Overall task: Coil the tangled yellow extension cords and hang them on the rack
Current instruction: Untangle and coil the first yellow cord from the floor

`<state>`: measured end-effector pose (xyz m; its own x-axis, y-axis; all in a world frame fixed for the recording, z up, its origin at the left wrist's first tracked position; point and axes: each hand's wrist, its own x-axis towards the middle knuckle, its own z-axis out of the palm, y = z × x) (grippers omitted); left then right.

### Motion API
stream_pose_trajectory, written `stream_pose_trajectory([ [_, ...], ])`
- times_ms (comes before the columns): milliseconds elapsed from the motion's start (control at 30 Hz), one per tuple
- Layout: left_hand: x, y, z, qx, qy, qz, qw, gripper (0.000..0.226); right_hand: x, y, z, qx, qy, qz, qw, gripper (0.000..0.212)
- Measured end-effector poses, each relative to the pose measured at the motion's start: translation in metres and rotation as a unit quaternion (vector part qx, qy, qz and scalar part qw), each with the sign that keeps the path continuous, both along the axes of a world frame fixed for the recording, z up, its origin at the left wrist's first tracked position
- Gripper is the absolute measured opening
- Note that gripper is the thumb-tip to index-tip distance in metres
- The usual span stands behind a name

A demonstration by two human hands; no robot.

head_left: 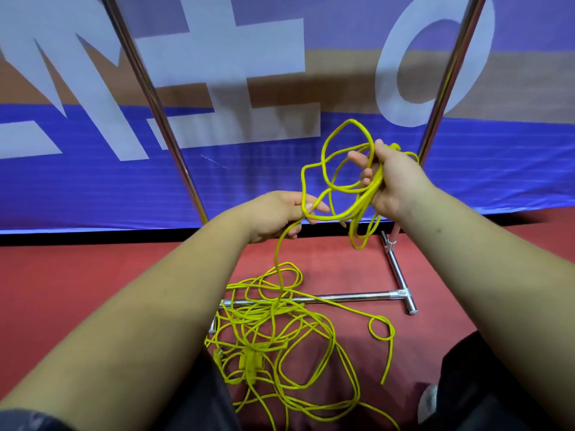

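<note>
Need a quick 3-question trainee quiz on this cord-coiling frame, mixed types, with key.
1. True or false: the right hand holds several loops of yellow cord.
2. Where does most of the cord lie? A) hung on the rack B) in a tangled pile on the red floor C) in a box
3. Fill in: the left hand pinches a strand that runs down to the ____.

Key: 1 true; 2 B; 3 pile
</note>
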<state>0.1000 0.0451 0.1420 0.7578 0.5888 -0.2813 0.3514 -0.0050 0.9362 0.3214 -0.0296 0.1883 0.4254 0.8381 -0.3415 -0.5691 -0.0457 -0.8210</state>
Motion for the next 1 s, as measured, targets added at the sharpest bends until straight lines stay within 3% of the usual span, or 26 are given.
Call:
stream_pose_trajectory([
  [133,-0.003,0.002,0.001,-0.053,-0.049,0.001,0.997,0.024,0.015,-0.004,0.005,-0.034,-0.111,0.028,0.993,0.023],
  [233,-0.003,0.002,0.001,-0.035,-0.031,0.020,0.999,0.025,0.017,-0.004,0.003,-0.070,-0.212,0.019,0.975,0.030],
  [367,0.003,0.000,0.003,0.078,0.168,0.064,0.981,0.024,0.009,-0.003,-0.003,-0.033,-0.232,-0.003,0.972,0.026],
  [433,0.004,0.001,0.006,0.224,0.293,0.082,0.926,0.028,0.003,-0.005,-0.002,-0.008,-0.185,0.027,0.982,0.024],
  [467,0.005,-0.001,0.010,0.301,0.299,0.115,0.898,0.030,-0.001,-0.007,-0.001,-0.003,-0.165,0.046,0.985,0.024],
  [533,0.009,-0.009,0.023,0.397,0.179,0.156,0.886,0.033,-0.008,-0.011,0.001,0.000,-0.159,0.084,0.984,0.028],
  [633,0.021,-0.021,0.041,0.465,0.034,0.098,0.879,0.042,-0.018,-0.015,0.002,0.004,-0.185,0.139,0.973,0.026],
  [733,0.025,-0.020,0.043,0.512,0.042,0.087,0.854,0.041,-0.028,-0.018,0.003,0.002,-0.182,0.175,0.968,0.020],
  [867,0.016,-0.009,0.050,0.565,0.047,0.062,0.821,0.021,-0.036,-0.023,0.003,0.002,-0.192,0.227,0.955,0.024],
  [1000,0.006,-0.006,0.057,0.541,0.033,0.106,0.834,0.013,-0.038,-0.026,0.006,0.009,-0.175,0.239,0.955,0.032],
])
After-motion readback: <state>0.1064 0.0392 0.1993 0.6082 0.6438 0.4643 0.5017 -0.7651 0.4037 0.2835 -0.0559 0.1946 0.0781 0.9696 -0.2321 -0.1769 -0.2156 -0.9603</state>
